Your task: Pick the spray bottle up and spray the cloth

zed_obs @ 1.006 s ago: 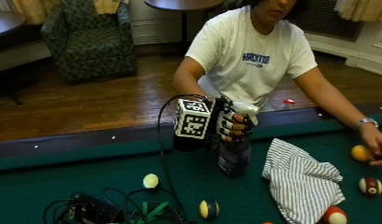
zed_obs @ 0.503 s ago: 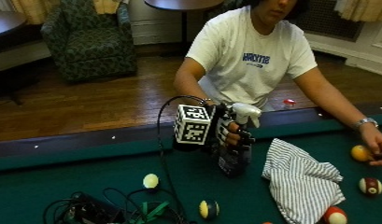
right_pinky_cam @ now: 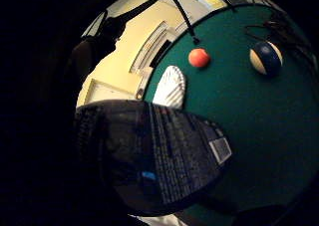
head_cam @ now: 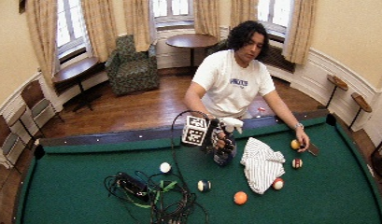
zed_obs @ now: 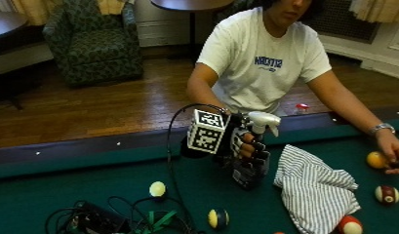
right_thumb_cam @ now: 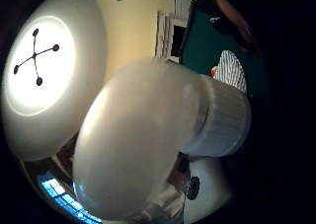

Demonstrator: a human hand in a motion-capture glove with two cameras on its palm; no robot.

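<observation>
A dark spray bottle (zed_obs: 251, 168) with a white trigger head (zed_obs: 263, 120) is held upright just above the green pool table (zed_obs: 89, 190); my gloved right hand (zed_obs: 248, 145) grips its neck, fingers curled round it. The nozzle points toward the striped cloth (zed_obs: 314, 187), which lies crumpled on the felt just beside the bottle. In the little finger side palm view the bottle's dark labelled body (right_pinky_cam: 154, 156) fills the near field, with the cloth (right_pinky_cam: 169, 86) beyond it. The white spray head (right_thumb_cam: 163, 135) fills the thumb side palm view, with the cloth (right_thumb_cam: 231, 70) behind. The wide view shows the bottle (head_cam: 222, 149) and cloth (head_cam: 263, 164).
Pool balls lie around: a pale one (zed_obs: 157, 188), a blue-striped one (zed_obs: 217, 218), a red-striped one (zed_obs: 387, 193), another (zed_obs: 350, 225) by the cloth, an orange one (head_cam: 240, 198). A tangle of cables and a black box (zed_obs: 95, 222) lies at the front left. The person's bare hand (zed_obs: 392, 152) rests by a yellow ball (zed_obs: 376, 159).
The hand with the bottle has shifted slightly toward the cloth and tilted the spray head that way. The cloth and the balls have stayed put.
</observation>
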